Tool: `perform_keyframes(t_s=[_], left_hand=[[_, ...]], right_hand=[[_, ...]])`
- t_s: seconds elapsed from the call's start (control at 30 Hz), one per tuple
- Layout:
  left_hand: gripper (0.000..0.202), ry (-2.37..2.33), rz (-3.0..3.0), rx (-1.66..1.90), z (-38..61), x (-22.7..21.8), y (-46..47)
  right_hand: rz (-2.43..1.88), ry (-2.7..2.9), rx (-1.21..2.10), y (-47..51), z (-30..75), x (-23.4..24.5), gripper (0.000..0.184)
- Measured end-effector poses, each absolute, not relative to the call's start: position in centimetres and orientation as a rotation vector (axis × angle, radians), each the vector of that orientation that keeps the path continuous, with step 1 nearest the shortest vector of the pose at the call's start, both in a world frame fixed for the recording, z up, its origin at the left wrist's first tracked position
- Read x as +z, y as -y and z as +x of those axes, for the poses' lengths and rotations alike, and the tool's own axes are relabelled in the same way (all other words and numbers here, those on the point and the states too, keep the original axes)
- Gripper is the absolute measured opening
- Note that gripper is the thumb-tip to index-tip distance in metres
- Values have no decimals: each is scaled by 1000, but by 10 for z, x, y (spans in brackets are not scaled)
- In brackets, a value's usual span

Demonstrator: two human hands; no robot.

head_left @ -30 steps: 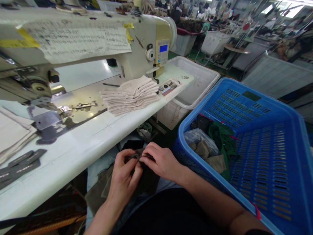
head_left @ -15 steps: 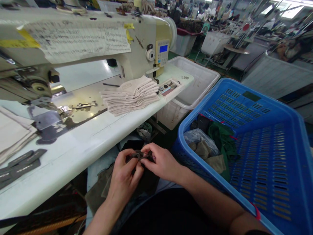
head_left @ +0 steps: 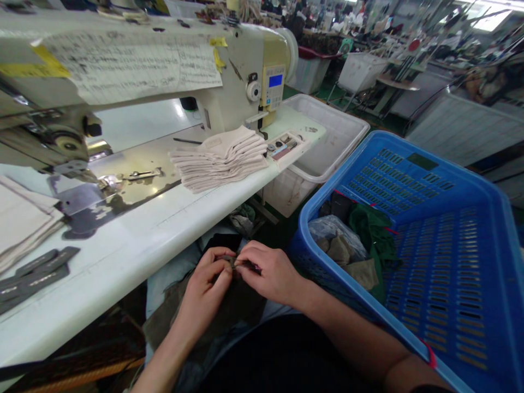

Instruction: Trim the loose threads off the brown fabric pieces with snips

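Note:
Both my hands meet over my lap, below the front edge of the white sewing table (head_left: 135,256). My left hand (head_left: 204,292) and my right hand (head_left: 268,273) each pinch a small dark fabric piece (head_left: 234,263) between the fingertips. Under them lies a heap of dark olive cloth (head_left: 239,305). Fingers of both hands are closed on the piece, which they largely hide.
A cream sewing machine (head_left: 164,71) stands on the table with a stack of beige fabric pieces (head_left: 221,158) beside it. Dark strips (head_left: 33,270) lie at the left. A blue slotted crate (head_left: 434,240) holding cloth scraps sits at my right, a white bin (head_left: 327,142) behind it.
My hands have shifted slightly up and closer together, fingertips now pressed tighter on the dark piece. The rest is unchanged.

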State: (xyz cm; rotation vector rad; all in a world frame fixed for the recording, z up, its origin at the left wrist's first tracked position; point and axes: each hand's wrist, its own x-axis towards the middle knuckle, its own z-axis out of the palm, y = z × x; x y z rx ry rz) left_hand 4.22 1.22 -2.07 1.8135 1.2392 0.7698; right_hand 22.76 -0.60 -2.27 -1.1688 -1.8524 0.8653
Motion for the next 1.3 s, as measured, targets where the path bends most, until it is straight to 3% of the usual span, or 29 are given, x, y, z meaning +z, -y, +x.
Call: perform_keyframes(t_s=[0.37, 0.53, 0.67, 0.8, 0.97, 1.3], left_hand=[[37, -1182, 1692, 832, 45, -22, -16], [34, -1259, 1708, 882, 47, -20, -16], [36, -1309, 1688, 923, 46, -19, -14], [34, -1336, 1719, 980, 48, -20, -13], [31, -1330, 1797, 997, 51, -17, -10], [32, -1322, 1884, 955, 51, -16, -11]], right_hand=[[-1240, 1346, 1344, -1, 220, -28, 7], [-1326, 1342, 1079, 0, 213, -36, 3], [-1448, 1392, 905, 7, 217, -23, 28], [-1413, 1629, 998, 16, 220, -4, 27], [-1399, 1637, 1237, 15, 216, -2, 10], [-1379, 1597, 1322, 9, 219, -1, 16]])
